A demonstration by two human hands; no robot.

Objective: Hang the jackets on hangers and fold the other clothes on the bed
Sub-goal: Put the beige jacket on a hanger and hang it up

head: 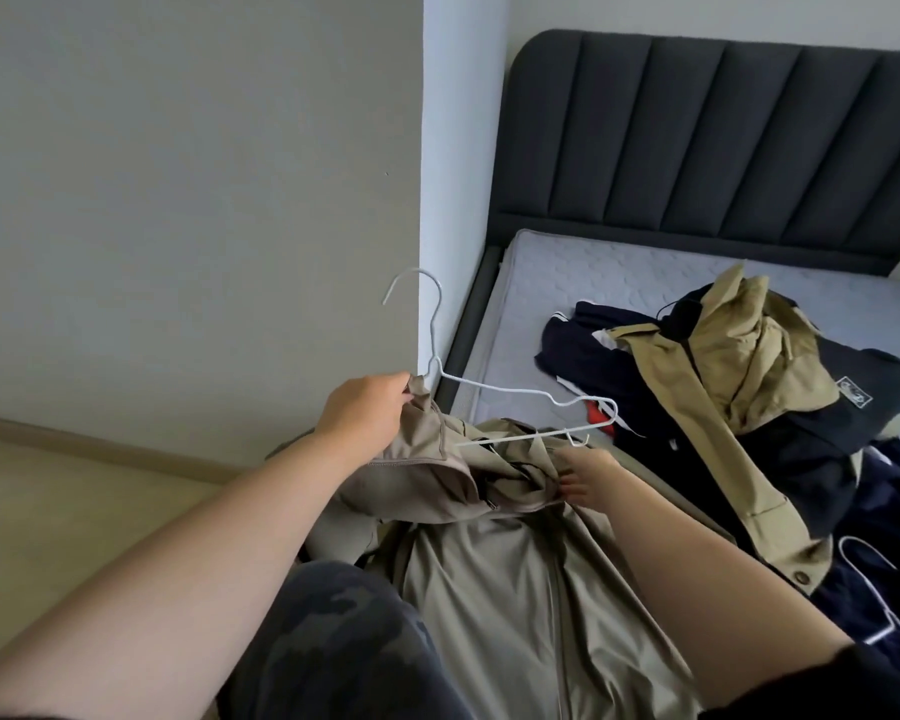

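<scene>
A beige jacket (515, 579) hangs down in front of me beside the bed. My left hand (365, 413) grips its collar together with the neck of a white wire hanger (515, 392), whose hook points up and left. The hanger's right arm sticks out above the jacket. My right hand (588, 480) pinches the bunched jacket fabric just below that arm. On the mattress (619, 267) lies a heap of clothes: a tan and black jacket (739, 376) over dark navy garments (588, 366).
A second white hanger (879, 589) lies on navy cloth at the right edge. The dark padded headboard (697, 137) stands behind the bed. A grey wall corner (422, 200) rises to the left, with pale floor (74, 501) below it.
</scene>
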